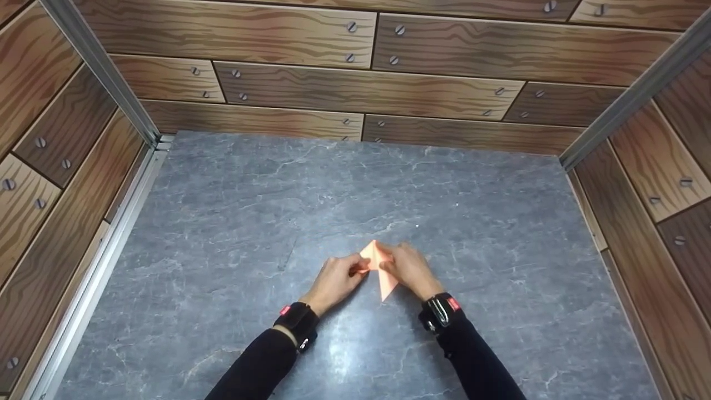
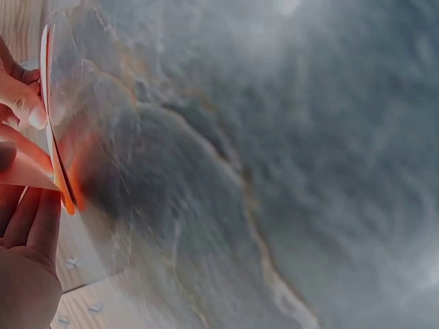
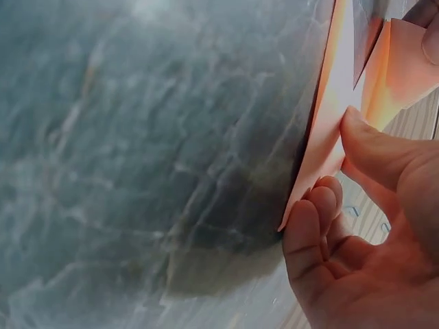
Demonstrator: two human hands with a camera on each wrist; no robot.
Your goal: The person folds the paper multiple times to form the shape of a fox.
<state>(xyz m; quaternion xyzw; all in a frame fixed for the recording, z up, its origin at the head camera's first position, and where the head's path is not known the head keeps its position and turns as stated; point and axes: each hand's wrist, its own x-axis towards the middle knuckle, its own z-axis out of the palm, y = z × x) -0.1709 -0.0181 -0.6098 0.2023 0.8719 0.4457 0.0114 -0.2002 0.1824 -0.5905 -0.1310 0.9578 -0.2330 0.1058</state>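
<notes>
A folded sheet of orange paper [image 1: 387, 282] is held between the two hands near the middle of the grey surface. It has a peaked top and a pointed flap hanging toward the person. My left hand [image 1: 335, 280] pinches its left side between thumb and fingers; in the left wrist view the paper [image 2: 27, 171] passes between them. On the right side, my right hand [image 1: 412, 269] grips the paper, the thumb pressing its face. The right wrist view shows the right hand's fingers [image 3: 302, 229] curled at the paper's edge. Part of the paper is hidden behind the hands.
The grey marbled tabletop [image 1: 250, 194] extends around the hands. Wood-patterned walls [image 1: 289, 83] border it at the back and both sides, with metal rails [image 1: 105, 255] along the corners. Two tiny white specks lie beyond the right hand.
</notes>
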